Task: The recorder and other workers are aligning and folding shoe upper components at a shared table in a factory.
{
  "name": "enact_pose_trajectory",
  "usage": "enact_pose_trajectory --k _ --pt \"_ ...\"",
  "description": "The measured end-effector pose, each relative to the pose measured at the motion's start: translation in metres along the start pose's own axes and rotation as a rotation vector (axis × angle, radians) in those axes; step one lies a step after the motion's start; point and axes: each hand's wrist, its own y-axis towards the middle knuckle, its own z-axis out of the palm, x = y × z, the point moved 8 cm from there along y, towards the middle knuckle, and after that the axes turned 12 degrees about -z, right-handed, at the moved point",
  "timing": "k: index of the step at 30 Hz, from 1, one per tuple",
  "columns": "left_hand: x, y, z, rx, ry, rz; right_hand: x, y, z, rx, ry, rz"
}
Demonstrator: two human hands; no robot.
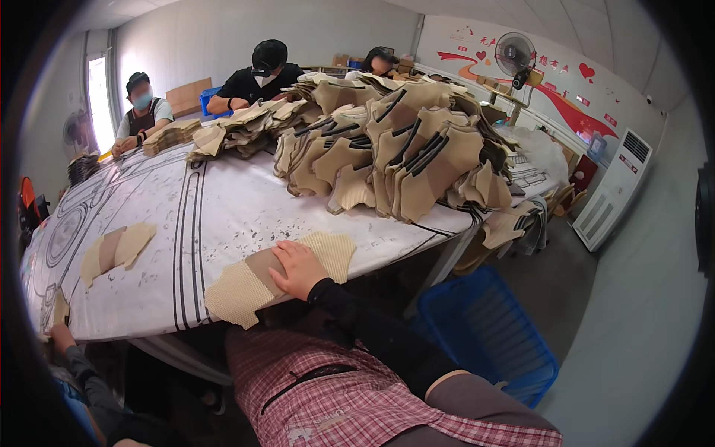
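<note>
A tan mesh fabric piece with a smooth brown band across its middle lies at the table's near edge, one corner hanging over. My right hand rests palm down on it, fingers stretched out and lying flat across the brown band and the mesh beside it. My left hand does not show. Farther left on the white table lies a similar cut piece, its brown band in the middle. A big heap of such pieces, some with black strips, covers the far right of the table.
A blue plastic crate stands on the floor at the right. Another person's hand holds a small tan piece at the left edge. Two people sit across the table by more stacks. A white air conditioner stands by the right wall.
</note>
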Motion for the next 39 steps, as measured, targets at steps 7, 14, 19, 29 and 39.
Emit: enact_pose_trajectory --k 7,14,19,29,39 --pt "0.042 0.078 0.061 0.021 0.293 0.292 0.004 0.002 0.0 -0.009 0.011 -0.017" --pt "0.037 0.087 0.087 0.127 0.185 0.176 0.0 0.0 -0.002 0.019 -0.012 0.009" --pt "0.044 0.051 0.089 0.196 1.715 0.43 0.004 0.002 -0.001 0.006 0.009 -0.004" --pt "0.01 0.038 0.02 0.213 1.24 0.247 0.006 0.002 -0.001 -0.011 0.005 -0.023" --pt "0.005 0.036 -0.002 0.207 1.076 0.2 0.003 0.001 0.0 -0.022 0.008 -0.019"
